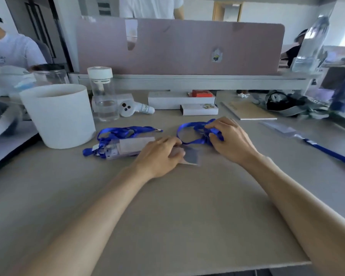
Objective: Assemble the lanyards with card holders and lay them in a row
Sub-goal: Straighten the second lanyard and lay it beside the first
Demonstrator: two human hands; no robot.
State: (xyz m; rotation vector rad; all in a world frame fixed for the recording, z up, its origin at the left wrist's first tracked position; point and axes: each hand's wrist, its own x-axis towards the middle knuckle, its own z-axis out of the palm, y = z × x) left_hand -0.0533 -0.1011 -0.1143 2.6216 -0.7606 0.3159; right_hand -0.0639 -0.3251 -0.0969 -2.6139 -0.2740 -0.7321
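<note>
A clear card holder [191,156] lies on the desk under my left hand [159,154], whose fingers curl over its upper edge. My right hand [229,140] pinches the blue lanyard [187,129] near its clip, right above the holder. The lanyard's loop lies on the desk between my hands. To the left sits a bundle of blue lanyards [116,134] with clear card holders [131,147]. At the far right lies another card holder [281,127] with a blue lanyard [331,153] stretched toward the desk's right edge.
A white cylindrical bucket [58,116] stands at the left, with a glass water bottle [103,92] and a small white device [131,108] behind the bundle. White boxes [181,100], a brown notebook [247,110] and a grey bag [291,104] line the back under the pink partition [177,46].
</note>
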